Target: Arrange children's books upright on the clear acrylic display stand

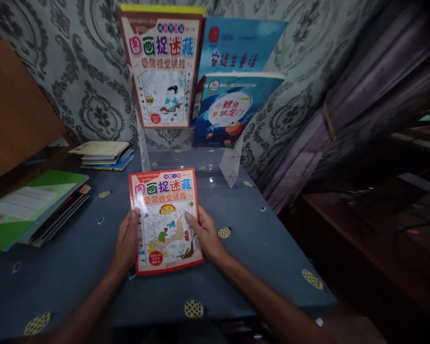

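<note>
A red-bordered picture book [166, 229] with a drawn sun and animals on its cover is held above the table, front side toward me. My left hand [126, 237] grips its left edge, thumb on the cover. On the opposite edge my right hand [209, 234] is closed, its thumb lying across the front. Behind it stands a clear acrylic book rack [186, 160]. The rack bears a brown-bordered picture book [163, 71] on the left, and on the right a blue storybook [245, 45] behind a smaller dark-blue book [232, 112].
On the left of the blue patterned tablecloth [243, 272] lie a green-covered stack of books [39, 205] and, farther back, a small pile of books [105, 155]. A patterned wall rises behind. A tied purple curtain [308, 129] hangs at right, beside a dark red surface [361, 234].
</note>
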Demonstrator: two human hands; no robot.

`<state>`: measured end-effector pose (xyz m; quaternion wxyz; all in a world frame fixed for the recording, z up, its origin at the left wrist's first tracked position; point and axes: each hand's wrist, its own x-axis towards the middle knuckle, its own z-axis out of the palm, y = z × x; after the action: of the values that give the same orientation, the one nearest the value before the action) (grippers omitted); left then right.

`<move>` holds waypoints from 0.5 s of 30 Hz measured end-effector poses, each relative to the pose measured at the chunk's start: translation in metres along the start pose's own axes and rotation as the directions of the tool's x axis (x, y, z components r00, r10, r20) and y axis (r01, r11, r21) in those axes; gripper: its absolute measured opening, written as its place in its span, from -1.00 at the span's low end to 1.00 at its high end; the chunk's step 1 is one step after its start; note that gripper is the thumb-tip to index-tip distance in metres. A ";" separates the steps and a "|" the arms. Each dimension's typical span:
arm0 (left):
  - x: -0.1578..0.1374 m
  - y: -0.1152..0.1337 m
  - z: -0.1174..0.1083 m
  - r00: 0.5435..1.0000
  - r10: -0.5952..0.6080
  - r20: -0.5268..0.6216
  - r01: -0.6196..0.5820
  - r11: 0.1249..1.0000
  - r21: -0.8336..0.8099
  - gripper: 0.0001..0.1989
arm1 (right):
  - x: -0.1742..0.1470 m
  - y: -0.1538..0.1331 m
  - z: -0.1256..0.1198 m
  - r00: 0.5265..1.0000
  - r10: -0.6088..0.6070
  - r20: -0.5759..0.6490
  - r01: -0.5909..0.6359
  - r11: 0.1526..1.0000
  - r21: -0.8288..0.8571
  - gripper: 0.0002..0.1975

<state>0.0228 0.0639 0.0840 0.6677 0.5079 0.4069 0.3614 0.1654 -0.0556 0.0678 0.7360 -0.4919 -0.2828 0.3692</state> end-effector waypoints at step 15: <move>0.016 -0.012 -0.004 0.991 0.126 -0.044 -0.120 0.984 0.133 -0.36 | 0.006 0.030 -0.018 0.985 -0.147 -0.090 0.101 0.915 -0.390 -0.37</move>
<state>0.0267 0.0772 0.0686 0.5987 0.5648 0.4149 0.3879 0.1748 -0.0523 0.0340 0.6628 -0.6284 -0.3363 0.2297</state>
